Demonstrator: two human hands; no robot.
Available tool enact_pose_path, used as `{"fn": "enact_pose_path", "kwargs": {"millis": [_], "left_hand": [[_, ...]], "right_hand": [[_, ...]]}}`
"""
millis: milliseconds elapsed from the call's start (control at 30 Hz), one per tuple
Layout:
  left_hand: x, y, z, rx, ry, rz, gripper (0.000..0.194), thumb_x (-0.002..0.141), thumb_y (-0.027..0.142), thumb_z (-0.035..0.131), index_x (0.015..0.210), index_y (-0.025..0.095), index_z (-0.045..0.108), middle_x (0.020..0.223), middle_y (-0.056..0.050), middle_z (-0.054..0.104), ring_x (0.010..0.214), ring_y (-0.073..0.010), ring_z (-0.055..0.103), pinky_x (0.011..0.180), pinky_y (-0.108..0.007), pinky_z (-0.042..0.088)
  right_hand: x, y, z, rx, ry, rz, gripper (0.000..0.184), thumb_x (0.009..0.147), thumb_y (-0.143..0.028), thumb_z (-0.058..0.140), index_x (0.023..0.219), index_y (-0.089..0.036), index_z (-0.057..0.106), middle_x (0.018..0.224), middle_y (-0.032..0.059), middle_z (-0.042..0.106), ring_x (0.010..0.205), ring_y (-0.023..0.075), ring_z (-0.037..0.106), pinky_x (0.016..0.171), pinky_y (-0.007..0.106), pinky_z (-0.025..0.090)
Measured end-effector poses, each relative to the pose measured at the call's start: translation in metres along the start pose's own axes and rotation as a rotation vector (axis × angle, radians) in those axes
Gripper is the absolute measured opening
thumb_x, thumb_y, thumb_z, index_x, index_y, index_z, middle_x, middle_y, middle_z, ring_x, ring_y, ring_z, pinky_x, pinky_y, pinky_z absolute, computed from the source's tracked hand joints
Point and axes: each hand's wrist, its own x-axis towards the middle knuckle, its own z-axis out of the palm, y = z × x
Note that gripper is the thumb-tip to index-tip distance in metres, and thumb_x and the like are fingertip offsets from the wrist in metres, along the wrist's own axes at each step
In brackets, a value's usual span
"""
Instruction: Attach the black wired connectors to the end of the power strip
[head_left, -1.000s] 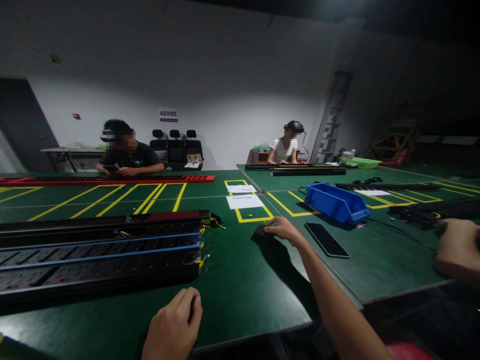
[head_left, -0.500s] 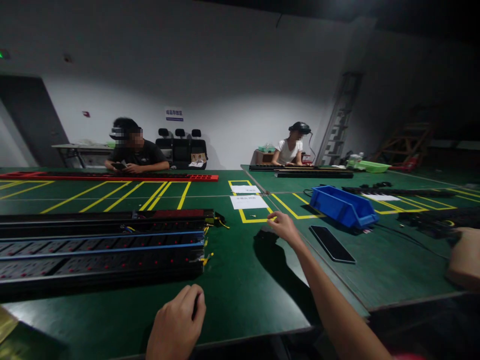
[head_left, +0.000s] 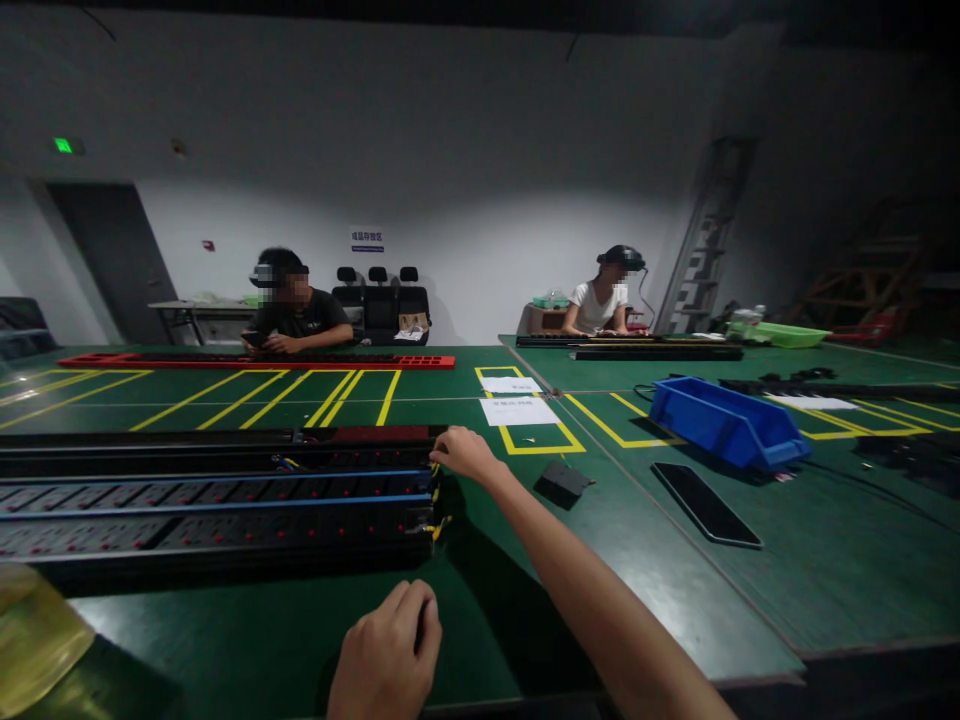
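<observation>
My right hand (head_left: 466,455) reaches to the right end of the black power strips (head_left: 300,525), fingertips pinched together at the rear strip, close to the yellow wire ends (head_left: 436,522). What the fingers grip there is too small to make out. Blue edging runs along the strips, which have red-dotted faces. Near the front of the table, my left hand (head_left: 388,650) is curled into a loose fist, apart from the strips, with nothing showing in it. A small black box (head_left: 564,484) with short leads lies right of my right hand.
A blue bin (head_left: 724,425) and a dark phone (head_left: 706,503) are on the right. White papers (head_left: 517,410) lie by yellow tape lines. Two people (head_left: 296,315) sit across the green table (head_left: 480,640), beside a red rail (head_left: 262,361). Something yellowish and translucent (head_left: 37,635) stands front left.
My right hand has moved left, from over the small black box to the strips' end; the box now shows. The view has shifted left. Another person's hand at the right edge is gone from view.
</observation>
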Motion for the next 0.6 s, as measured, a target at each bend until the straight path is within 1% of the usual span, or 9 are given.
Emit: {"fn": "enact_pose_path", "kwargs": {"millis": [100, 233, 367, 467, 600], "left_hand": [[-0.001, 0.0, 0.001, -0.005, 0.002, 0.004, 0.027, 0.1, 0.02, 0.04, 0.085, 0.024, 0.063, 0.077, 0.001, 0.068, 0.066, -0.0139, 0.067, 0.059, -0.028, 0.039], [-0.002, -0.001, 0.004, -0.006, 0.03, 0.009, 0.027, 0.1, 0.019, 0.04, 0.086, 0.024, 0.063, 0.076, 0.002, 0.068, 0.065, -0.0137, 0.066, 0.059, -0.029, 0.038], [-0.002, -0.002, 0.005, -0.017, 0.02, 0.011, 0.026, 0.1, 0.02, 0.04, 0.087, 0.024, 0.062, 0.078, 0.002, 0.068, 0.066, -0.0135, 0.067, 0.06, -0.028, 0.039], [-0.002, -0.001, 0.005, -0.015, 0.006, -0.001, 0.027, 0.1, 0.02, 0.04, 0.087, 0.024, 0.062, 0.078, 0.002, 0.068, 0.066, -0.0135, 0.066, 0.061, -0.028, 0.038], [-0.003, 0.0, 0.004, -0.003, -0.001, -0.022, 0.026, 0.1, 0.019, 0.04, 0.086, 0.024, 0.063, 0.077, 0.002, 0.067, 0.065, -0.0138, 0.066, 0.059, -0.03, 0.036]], "right_hand": [[0.008, -0.001, 0.004, -0.024, -0.039, -0.014, 0.02, 0.092, -0.034, 0.064, 0.096, -0.023, 0.08, 0.104, 0.0086, 0.075, 0.095, 0.0229, 0.069, 0.079, 0.027, 0.047], [0.015, -0.008, 0.005, -0.009, -0.002, -0.046, 0.024, 0.096, -0.037, 0.059, 0.098, -0.024, 0.079, 0.103, 0.0061, 0.076, 0.097, 0.0205, 0.07, 0.078, 0.025, 0.046], [0.016, -0.012, -0.003, 0.006, 0.009, 0.032, 0.026, 0.097, -0.041, 0.057, 0.104, -0.026, 0.078, 0.104, 0.0044, 0.077, 0.098, 0.0197, 0.07, 0.076, 0.023, 0.047], [0.014, -0.009, -0.012, -0.061, -0.044, 0.062, 0.024, 0.093, -0.039, 0.062, 0.102, -0.025, 0.079, 0.104, 0.0059, 0.077, 0.096, 0.0213, 0.071, 0.076, 0.025, 0.049], [0.012, -0.008, -0.014, -0.168, -0.11, -0.01, 0.021, 0.089, -0.029, 0.062, 0.099, -0.023, 0.079, 0.102, 0.0087, 0.077, 0.094, 0.024, 0.072, 0.078, 0.029, 0.051]]}}
